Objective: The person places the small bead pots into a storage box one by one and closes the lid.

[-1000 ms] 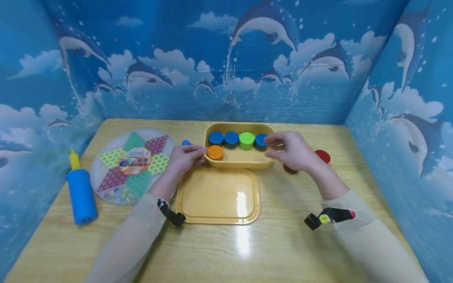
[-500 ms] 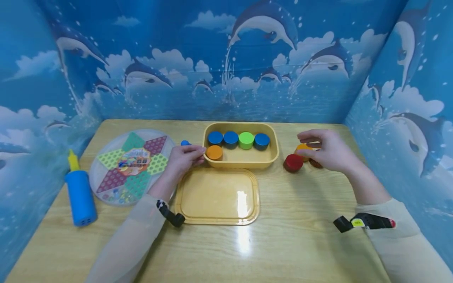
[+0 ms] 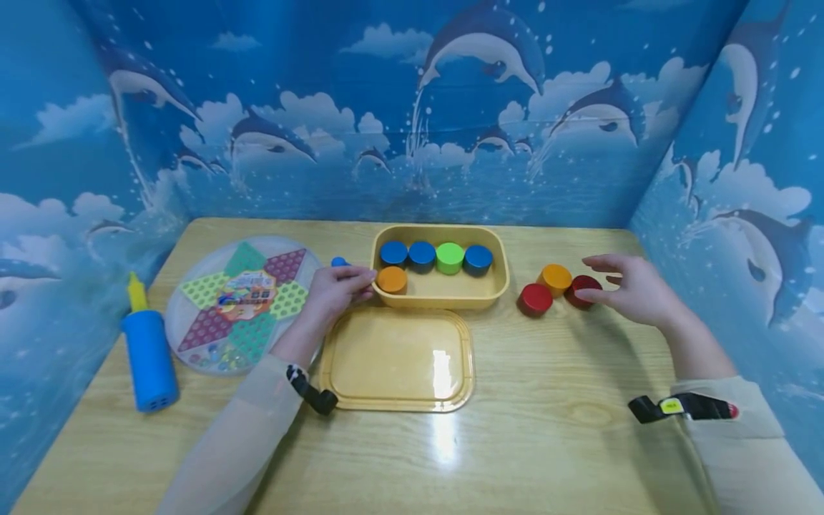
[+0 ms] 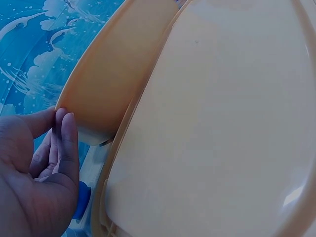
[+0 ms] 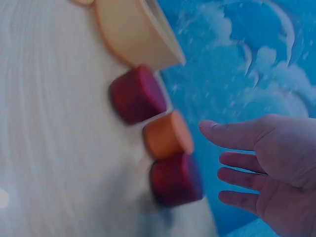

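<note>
At its front left corner, my left hand (image 3: 337, 292) pinches the rim of a yellow plastic box (image 3: 444, 302). Inside the box, three blue cylinders (image 3: 422, 256) and a green cylinder (image 3: 450, 257) form a back row, with an orange cylinder (image 3: 392, 280) in the front left corner. My right hand (image 3: 634, 290) hovers by the rightmost red cylinder (image 3: 582, 284), thumb and fingers spread around its right side with a gap visible in the right wrist view. Left of that stand another orange cylinder (image 3: 555, 279) and a second red cylinder (image 3: 535, 300).
The box's flat yellow lid (image 3: 395, 357) lies in front of it. To the left are a round Chinese checkers board (image 3: 244, 304) and a blue hand pump (image 3: 149, 361) with a yellow nozzle. A dolphin-print curtain (image 3: 412, 107) encloses the table (image 3: 515, 443).
My right hand has left the box's right end and moved right to the red cylinder, with its fingers spread. A blue cylinder stays in the box there. The left hand has held still.
</note>
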{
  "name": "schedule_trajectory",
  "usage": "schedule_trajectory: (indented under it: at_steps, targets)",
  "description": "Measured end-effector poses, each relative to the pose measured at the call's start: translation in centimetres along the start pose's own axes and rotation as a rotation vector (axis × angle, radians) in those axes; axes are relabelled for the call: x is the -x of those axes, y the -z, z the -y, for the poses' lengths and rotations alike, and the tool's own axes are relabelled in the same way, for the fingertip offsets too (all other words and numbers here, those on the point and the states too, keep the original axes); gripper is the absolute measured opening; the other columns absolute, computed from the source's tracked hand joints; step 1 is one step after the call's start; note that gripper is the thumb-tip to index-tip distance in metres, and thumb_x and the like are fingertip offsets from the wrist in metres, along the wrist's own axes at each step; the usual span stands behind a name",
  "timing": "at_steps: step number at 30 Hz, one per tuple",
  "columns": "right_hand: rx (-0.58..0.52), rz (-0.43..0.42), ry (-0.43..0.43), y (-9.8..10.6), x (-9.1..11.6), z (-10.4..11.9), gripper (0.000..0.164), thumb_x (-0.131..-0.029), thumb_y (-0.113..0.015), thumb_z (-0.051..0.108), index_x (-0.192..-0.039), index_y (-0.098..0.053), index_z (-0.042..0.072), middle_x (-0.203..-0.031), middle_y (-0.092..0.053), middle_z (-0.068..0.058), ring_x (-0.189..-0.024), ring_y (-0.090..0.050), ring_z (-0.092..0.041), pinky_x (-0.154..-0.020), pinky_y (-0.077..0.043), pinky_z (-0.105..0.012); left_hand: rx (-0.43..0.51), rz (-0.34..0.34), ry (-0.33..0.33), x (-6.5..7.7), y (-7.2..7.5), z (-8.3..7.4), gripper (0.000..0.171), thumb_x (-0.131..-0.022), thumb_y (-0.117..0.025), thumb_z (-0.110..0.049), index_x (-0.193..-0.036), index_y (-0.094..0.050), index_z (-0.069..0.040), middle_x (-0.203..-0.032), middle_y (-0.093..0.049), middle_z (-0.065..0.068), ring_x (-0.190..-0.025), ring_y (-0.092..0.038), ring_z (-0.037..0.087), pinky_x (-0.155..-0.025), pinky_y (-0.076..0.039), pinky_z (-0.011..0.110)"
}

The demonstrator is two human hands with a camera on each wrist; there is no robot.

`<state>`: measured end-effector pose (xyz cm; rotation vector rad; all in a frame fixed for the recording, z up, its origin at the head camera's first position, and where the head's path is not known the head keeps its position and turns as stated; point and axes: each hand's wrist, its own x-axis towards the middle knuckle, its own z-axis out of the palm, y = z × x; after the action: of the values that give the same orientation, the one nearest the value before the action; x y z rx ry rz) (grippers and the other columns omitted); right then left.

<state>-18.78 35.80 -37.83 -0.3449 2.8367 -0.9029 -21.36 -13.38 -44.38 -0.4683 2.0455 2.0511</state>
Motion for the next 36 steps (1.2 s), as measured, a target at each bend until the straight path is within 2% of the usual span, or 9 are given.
schedule_trajectory:
  at_steps: [4, 9, 21, 22, 26, 28, 31, 33, 36]
  targets:
    - [-0.003, 0.038, -0.043, -0.9, -0.3, -2.2, 0.071, -0.097, -0.082, 0.024, -0.149, -0.049, -0.013, -0.148, -0.049, -0.038, -0.136, -0.046, -0.055, -0.107, -0.046, -0.07, -0.009, 0.001, 0.0, 0.0, 0.0, 0.0, 0.03, -0.1, -0.076, -0.015, -0.125, -0.073, 0.002, -0.118, -0.07, 0.018, -0.089, -0.074, 0.02, -0.083, -0.065, 0.031]
    - [-0.017, 0.041, -0.047, -1.9, -0.6, -3.9, 0.075, -0.097, -0.082, 0.026, -0.149, -0.047, -0.014, -0.144, -0.052, -0.039, -0.128, -0.053, -0.057, -0.102, -0.052, -0.066, -0.012, 0.0, 0.003, -0.1, -0.1, 0.1, 0.029, -0.1, -0.076, -0.015, -0.124, -0.074, 0.001, -0.119, -0.07, 0.017, -0.091, -0.074, 0.02, -0.083, -0.065, 0.031]
    - [-0.008, -0.028, -0.073, -2.1, -0.7, -4.1, 0.076, -0.098, -0.08, 0.032, -0.149, -0.047, -0.014, -0.136, -0.059, -0.036, -0.122, -0.057, -0.053, -0.097, -0.053, -0.063, 0.005, -0.006, 0.014, -0.2, 0.0, 0.1, 0.029, -0.1, -0.076, -0.015, -0.124, -0.073, 0.0, -0.117, -0.07, 0.018, -0.091, -0.074, 0.02, -0.083, -0.065, 0.031]
    - [-0.006, -0.041, -0.074, -1.9, -0.7, -4.0, 0.076, -0.098, -0.08, 0.033, -0.149, -0.047, -0.014, -0.135, -0.06, -0.036, -0.122, -0.058, -0.052, -0.096, -0.055, -0.058, 0.003, -0.004, 0.012, -0.2, 0.0, 0.1, 0.029, -0.1, -0.076, -0.015, -0.124, -0.073, 0.001, -0.118, -0.07, 0.018, -0.091, -0.074, 0.021, -0.083, -0.065, 0.031]
    - [-0.015, -0.097, -0.056, -1.0, -0.4, -3.0, 0.076, -0.096, -0.082, 0.034, -0.149, -0.05, -0.012, -0.132, -0.062, -0.034, -0.117, -0.062, -0.051, -0.081, -0.056, -0.021, -0.006, -0.004, 0.001, -0.2, 0.0, 0.1, 0.028, -0.1, -0.076, -0.015, -0.124, -0.074, 0.001, -0.119, -0.07, 0.017, -0.092, -0.074, 0.022, -0.084, -0.065, 0.031]
    - [-0.034, -0.107, -0.054, -0.6, -0.3, -2.2, 0.077, -0.096, -0.082, 0.034, -0.15, -0.049, -0.01, -0.133, -0.061, -0.034, -0.115, -0.064, -0.052, -0.076, -0.055, -0.012, -0.007, -0.002, 0.002, -0.3, 0.1, 0.1, 0.029, -0.101, -0.076, -0.015, -0.124, -0.074, 0.001, -0.12, -0.07, 0.018, -0.093, -0.074, 0.022, -0.084, -0.065, 0.031]
    - [-0.051, -0.114, -0.056, -0.4, -0.2, -0.3, 0.077, -0.097, -0.081, 0.034, -0.153, -0.048, -0.007, -0.137, -0.059, -0.032, -0.116, -0.065, -0.051, -0.084, -0.064, -0.027, -0.001, -0.004, 0.002, -0.3, 0.2, 0.0, 0.029, -0.1, -0.076, -0.015, -0.124, -0.073, 0.001, -0.119, -0.07, 0.018, -0.091, -0.074, 0.021, -0.084, -0.065, 0.031]
    - [-0.067, -0.115, -0.047, -0.3, -0.1, 1.1, 0.075, -0.097, -0.081, 0.032, -0.153, -0.048, -0.005, -0.139, -0.059, -0.029, -0.118, -0.065, -0.047, -0.091, -0.062, -0.04, -0.003, -0.006, 0.001, -0.2, 0.2, 0.0, 0.029, -0.1, -0.076, -0.015, -0.124, -0.073, 0.001, -0.118, -0.07, 0.018, -0.09, -0.074, 0.021, -0.083, -0.065, 0.031]
    - [-0.083, -0.124, -0.006, -0.6, 0.0, 3.2, 0.07, -0.096, -0.083, 0.027, -0.151, -0.052, -0.004, -0.14, -0.06, -0.026, -0.12, -0.063, -0.041, -0.096, -0.058, -0.042, -0.016, -0.004, -0.001, 0.0, 0.1, 0.1, 0.03, -0.1, -0.077, -0.016, -0.124, -0.073, 0.001, -0.117, -0.07, 0.018, -0.089, -0.074, 0.02, -0.083, -0.065, 0.031]
